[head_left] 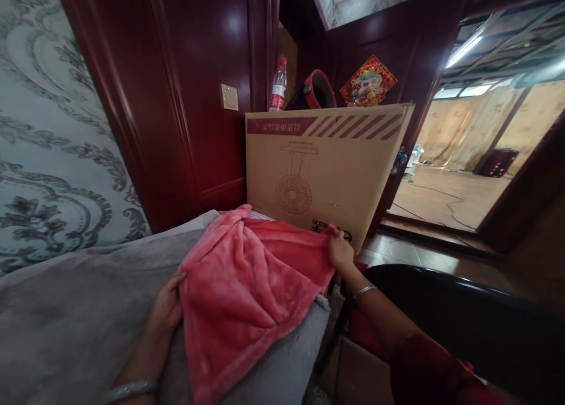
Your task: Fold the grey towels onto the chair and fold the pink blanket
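A plush pink-red blanket [238,287] lies partly folded and rumpled over a grey cover [110,287]. My left hand [170,299] grips the blanket's left edge, the fingertips curled at its border. At the far right corner my right hand [341,249] is closed on the cloth, a small tuft showing above the fingers. Between the two hands the cloth drapes in creases, with its near edge hanging toward me. Behind my right hand stands a large cardboard box [344,169] with a printed fan drawing.
On the box stand a red-capped bottle [278,87] and a dark, red-rimmed object [318,90]. A black, shiny curved surface [441,311] fills the lower right. Dark red panelling [198,87] rises behind the grey cover. An open doorway [463,158] shows a tiled room.
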`<state>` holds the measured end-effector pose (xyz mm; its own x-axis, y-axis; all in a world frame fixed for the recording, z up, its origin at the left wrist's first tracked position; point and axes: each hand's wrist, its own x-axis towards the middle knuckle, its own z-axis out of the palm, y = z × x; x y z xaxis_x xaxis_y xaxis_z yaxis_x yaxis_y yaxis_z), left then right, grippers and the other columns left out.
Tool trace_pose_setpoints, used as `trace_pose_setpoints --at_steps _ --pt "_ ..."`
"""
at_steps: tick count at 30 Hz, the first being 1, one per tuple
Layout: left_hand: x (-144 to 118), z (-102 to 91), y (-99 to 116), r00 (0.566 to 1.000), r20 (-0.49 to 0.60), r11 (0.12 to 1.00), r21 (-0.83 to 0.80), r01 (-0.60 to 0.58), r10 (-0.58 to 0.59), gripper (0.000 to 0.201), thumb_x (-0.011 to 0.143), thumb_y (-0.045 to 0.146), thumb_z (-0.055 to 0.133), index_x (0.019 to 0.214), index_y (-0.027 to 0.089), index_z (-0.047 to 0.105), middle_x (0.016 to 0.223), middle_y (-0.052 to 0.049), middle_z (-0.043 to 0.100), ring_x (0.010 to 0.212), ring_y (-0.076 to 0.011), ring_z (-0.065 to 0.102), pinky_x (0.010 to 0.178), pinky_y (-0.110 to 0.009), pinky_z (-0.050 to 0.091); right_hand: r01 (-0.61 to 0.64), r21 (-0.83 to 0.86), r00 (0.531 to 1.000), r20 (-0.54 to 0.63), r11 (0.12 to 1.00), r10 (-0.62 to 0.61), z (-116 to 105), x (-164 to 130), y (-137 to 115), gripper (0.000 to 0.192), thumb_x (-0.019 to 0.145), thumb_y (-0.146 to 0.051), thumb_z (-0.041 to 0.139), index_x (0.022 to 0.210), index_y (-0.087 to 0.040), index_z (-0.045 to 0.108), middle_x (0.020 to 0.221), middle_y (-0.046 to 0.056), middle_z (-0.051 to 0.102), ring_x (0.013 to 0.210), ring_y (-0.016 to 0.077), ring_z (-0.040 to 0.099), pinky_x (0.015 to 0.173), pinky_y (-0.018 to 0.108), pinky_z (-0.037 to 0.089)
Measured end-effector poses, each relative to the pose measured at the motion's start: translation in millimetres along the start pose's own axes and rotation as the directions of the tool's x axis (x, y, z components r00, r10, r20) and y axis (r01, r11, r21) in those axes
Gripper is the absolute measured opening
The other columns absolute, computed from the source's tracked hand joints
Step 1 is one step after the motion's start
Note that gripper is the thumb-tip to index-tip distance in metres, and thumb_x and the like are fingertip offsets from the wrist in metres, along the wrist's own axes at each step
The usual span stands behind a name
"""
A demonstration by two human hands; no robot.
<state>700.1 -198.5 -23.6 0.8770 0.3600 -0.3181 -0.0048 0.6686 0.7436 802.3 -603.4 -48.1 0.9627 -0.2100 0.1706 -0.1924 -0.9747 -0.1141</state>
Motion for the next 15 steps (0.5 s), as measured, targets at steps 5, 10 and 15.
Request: trace_pose_setpoints --at_steps 5,10,15 --pt "2.4 -1.1 -0.9 0.998 0.051 0.998 -0.059 0.037 -0.034 0.063 0.074 -0.003 0.05 0.135 0.01 0.061 0.087 -0.007 0.078 0.062 -0.0177 0.072 0.069 -0.027 0.062 -0.019 -0.142 0.991 0.127 0.99 0.038 -10.5 -3.0 4.1 0.023 0.1 -0.016 0.05 0.111 -0.008 0.069 0.121 0.019 0.063 0.105 0.0264 0.067 0.086 0.04 0.056" --pt "0.3 -1.5 1.5 0.997 0.074 0.99 -0.136 0.03 -0.02 0.066 0.073 -0.004 0.048 0.136 0.011 0.061 0.088 -0.007 0.078 0.058 -0.0177 0.071 0.065 -0.027 0.062 -0.034 -0.199 0.974 0.214 0.979 0.077 -33.0 12.2 -4.5 0.033 0.096 -0.035 0.067 0.122 -0.015 0.063 0.123 0.01 0.064 0.107 0.0236 0.064 0.09 0.045 0.056" --pt "1.7 -5.4 0.0 0.987 0.157 0.99 -0.137 -0.02 0.041 0.064 0.067 -0.001 0.055 0.127 0.015 0.068 0.085 -0.004 0.078 0.061 -0.0171 0.071 0.072 -0.027 0.061 0.047 0.003 0.972 0.23 0.999 -0.046 -43.8 26.8 -51.2 0.033 0.097 -0.036 0.065 0.122 -0.015 0.063 0.124 0.01 0.064 0.108 0.0237 0.064 0.093 0.046 0.055"
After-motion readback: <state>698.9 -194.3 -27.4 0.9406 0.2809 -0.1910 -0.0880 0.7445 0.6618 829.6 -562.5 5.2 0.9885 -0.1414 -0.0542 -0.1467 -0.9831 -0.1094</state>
